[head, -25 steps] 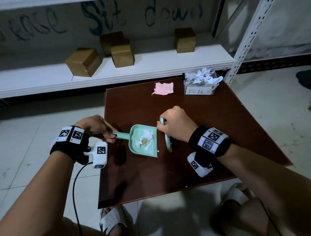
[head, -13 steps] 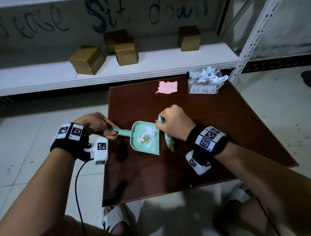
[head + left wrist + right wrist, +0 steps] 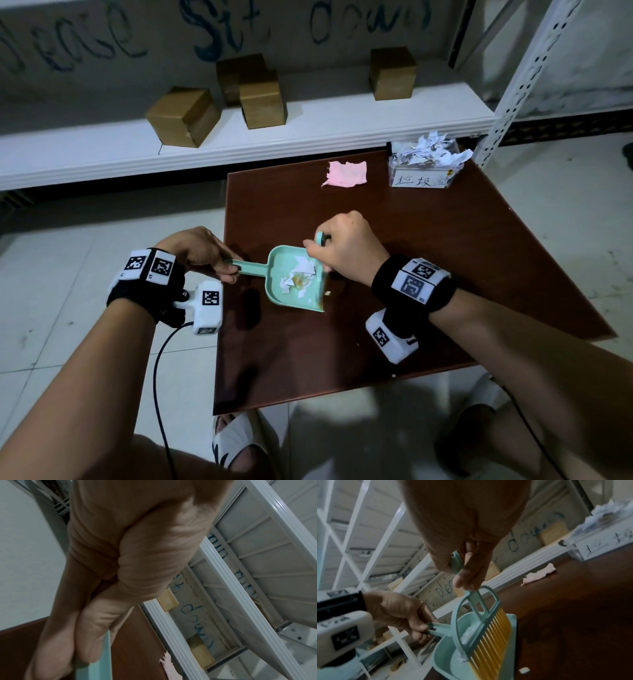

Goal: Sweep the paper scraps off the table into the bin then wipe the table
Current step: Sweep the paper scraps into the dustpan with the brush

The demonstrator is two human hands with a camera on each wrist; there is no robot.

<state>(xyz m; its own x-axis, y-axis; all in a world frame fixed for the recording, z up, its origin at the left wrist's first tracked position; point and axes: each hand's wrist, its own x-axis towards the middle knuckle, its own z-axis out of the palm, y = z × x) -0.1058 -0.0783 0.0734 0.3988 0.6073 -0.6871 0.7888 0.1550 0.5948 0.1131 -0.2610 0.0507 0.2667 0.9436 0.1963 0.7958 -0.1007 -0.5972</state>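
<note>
My left hand (image 3: 202,253) grips the dustpan (image 3: 298,279) handle, my right hand (image 3: 346,251) pinches the brush (image 3: 489,632) at its mouth; one scrap (image 3: 524,670) lies just outside, lower right; the bin (image 3: 424,164) sits upper right on the worktop (image 3: 445,246).

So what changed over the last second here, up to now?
The right hand swept the brush from beside the dustpan's open edge over its lip, bristles now inside the pan. A small scrap lies outside the lip. The left hand kept its grip on the dustpan handle; pink cloth and bin stayed put.
</note>
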